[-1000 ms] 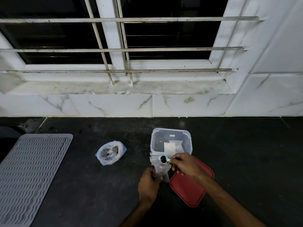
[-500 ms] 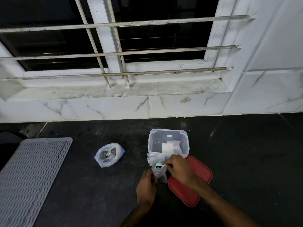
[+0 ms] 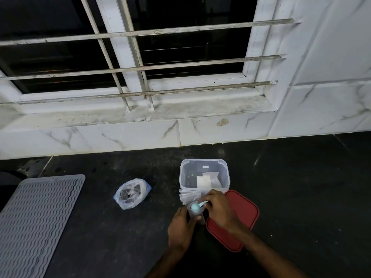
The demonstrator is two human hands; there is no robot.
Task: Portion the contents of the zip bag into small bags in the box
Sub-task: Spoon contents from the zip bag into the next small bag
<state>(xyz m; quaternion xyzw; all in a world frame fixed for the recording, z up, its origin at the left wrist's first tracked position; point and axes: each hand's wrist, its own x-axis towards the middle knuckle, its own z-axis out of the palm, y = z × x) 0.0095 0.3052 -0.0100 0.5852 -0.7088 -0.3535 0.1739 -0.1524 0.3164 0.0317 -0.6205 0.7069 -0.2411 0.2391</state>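
Observation:
A clear plastic box (image 3: 183,177) stands on the dark counter with small clear bags (image 3: 208,180) inside. In front of it lie several more small bags (image 3: 189,196). My left hand (image 3: 181,227) grips one small bag (image 3: 195,214) held open. My right hand (image 3: 219,209) pinches a light blue spoon (image 3: 195,206), its bowl turned over the mouth of that bag. The zip bag (image 3: 131,193) with dark contents sits open to the left, apart from both hands.
The box's red lid (image 3: 241,213) lies on the counter under my right wrist. A grey ribbed mat (image 3: 36,221) covers the counter's left side. A white marble wall and a barred window ledge (image 3: 140,115) run behind the box.
The spoon has tipped from bowl-up to bowl-down over the small bag. Both hands stayed in front of the box; the camera tilted slightly.

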